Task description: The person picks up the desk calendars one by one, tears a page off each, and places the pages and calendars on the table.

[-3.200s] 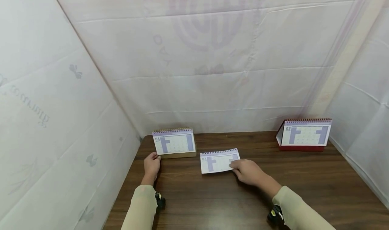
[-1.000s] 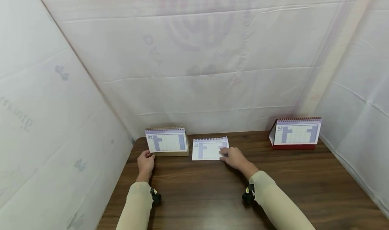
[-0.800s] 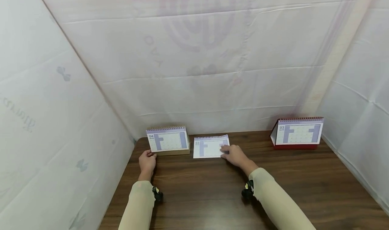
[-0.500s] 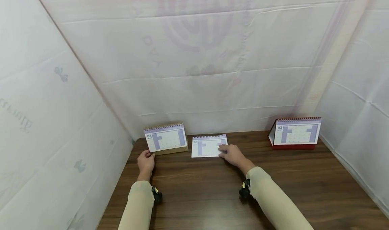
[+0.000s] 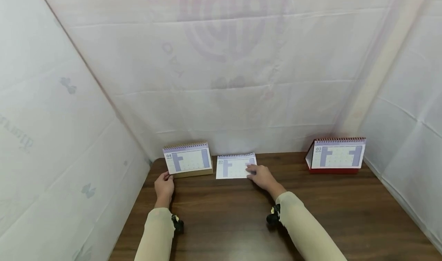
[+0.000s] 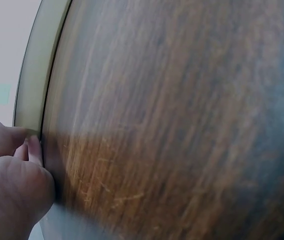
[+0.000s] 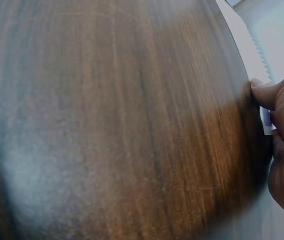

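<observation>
At the back left of the table, a desk calendar (image 5: 188, 160) showing 04 stands on its tan base. My left hand (image 5: 164, 186) pinches the base's front left corner; the left wrist view shows thumb and fingertips meeting at the tan edge (image 6: 34, 85). Just right of that calendar lies a loose calendar page (image 5: 233, 167) marked 03, with a notched top edge. My right hand (image 5: 261, 176) holds its right side, fingers over the sheet and thumb at the near edge. In the right wrist view the page's corner (image 7: 266, 122) shows between thumb and curled fingers.
Another desk calendar (image 5: 338, 153), showing 03 on a red base, stands at the back right. White printed sheeting (image 5: 221, 107) rises behind the brown wooden table (image 5: 221, 211) and along both sides. A small black device (image 5: 274, 216) hangs at each wrist.
My right hand has carried the page back and set it down beside the tan calendar. Within the last second, the tan calendar has turned slightly, its right end shifting away, with my left hand at its corner.
</observation>
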`<state>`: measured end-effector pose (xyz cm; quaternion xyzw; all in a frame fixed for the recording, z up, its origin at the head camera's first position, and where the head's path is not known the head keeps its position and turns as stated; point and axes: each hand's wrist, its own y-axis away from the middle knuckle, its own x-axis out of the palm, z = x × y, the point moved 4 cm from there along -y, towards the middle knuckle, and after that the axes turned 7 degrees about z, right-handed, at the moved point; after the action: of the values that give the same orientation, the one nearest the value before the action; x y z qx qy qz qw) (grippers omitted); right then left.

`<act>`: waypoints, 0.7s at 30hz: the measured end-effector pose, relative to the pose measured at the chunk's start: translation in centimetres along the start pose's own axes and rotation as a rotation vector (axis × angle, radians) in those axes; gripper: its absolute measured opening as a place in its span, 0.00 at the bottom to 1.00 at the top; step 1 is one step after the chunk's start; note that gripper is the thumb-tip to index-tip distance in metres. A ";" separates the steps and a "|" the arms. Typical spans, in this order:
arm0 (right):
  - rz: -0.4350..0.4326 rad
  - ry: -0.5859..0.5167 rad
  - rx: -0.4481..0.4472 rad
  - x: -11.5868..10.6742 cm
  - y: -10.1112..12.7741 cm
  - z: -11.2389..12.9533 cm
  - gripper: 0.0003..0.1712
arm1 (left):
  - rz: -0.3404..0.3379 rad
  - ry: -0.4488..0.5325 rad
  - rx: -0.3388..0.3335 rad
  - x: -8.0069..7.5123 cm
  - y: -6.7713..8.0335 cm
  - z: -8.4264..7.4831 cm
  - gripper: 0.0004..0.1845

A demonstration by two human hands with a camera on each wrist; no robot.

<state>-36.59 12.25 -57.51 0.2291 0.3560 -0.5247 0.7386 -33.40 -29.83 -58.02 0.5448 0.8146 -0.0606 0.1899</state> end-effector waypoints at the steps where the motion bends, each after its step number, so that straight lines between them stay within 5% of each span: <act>1: -0.004 -0.009 0.002 0.1 0.1 -0.1 0.19 | 0.004 0.003 0.000 0.0 0.0 0.1 0.23; 12: -0.025 -0.001 -0.049 0.8 0.3 0.2 0.17 | 0.020 0.066 -0.001 -0.8 0.3 0.2 0.24; 21: 0.010 -0.101 -0.039 -0.8 1.7 -0.5 0.21 | 0.084 0.253 -0.038 -0.6 1.1 0.2 0.29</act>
<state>-35.30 13.64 -57.29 0.1895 0.3272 -0.5247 0.7627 -32.09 -30.00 -57.83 0.5778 0.8096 0.0323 0.0982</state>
